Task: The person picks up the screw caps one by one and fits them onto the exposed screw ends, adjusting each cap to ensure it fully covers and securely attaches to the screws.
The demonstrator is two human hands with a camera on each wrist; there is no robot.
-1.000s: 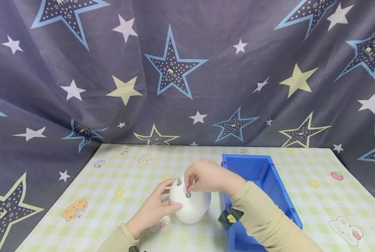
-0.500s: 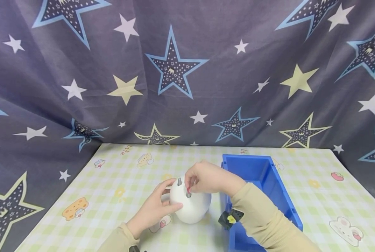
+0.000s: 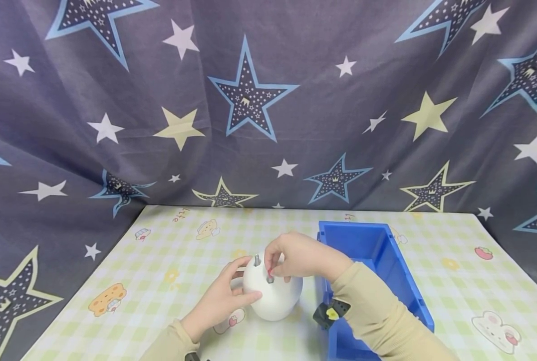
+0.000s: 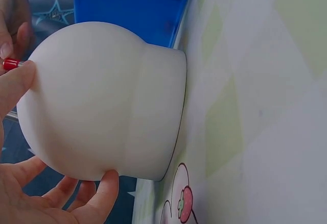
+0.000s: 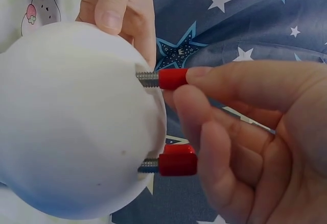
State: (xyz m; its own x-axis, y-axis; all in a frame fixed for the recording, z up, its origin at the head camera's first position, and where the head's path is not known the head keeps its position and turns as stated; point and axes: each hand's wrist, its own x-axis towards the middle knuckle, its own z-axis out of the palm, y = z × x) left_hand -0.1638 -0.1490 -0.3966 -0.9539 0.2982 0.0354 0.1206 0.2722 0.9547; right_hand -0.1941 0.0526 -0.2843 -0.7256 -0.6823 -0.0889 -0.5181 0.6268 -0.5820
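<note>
right fingers [image 5: 240, 83] pinching a red cap [image 5: 172, 78], left fingers [image 4: 107, 189] round the white body [image 3: 275, 301].
white body stands on the worktop [image 3: 169, 250], below the right fingers and inside the left grip: left thumb and fingertips spread, touching it on different sides. pinched cap sits at the right fingertips, on a threaded stud [image 5: 148, 79] poking out of the body's top. second red cap [image 5: 178, 164], also on a stud, is just beside the curled right fingers; can't tell if they touch. blue bin [image 3: 354, 224] is right of the left fingers, partly under the right sleeve [image 3: 376, 311].
</note>
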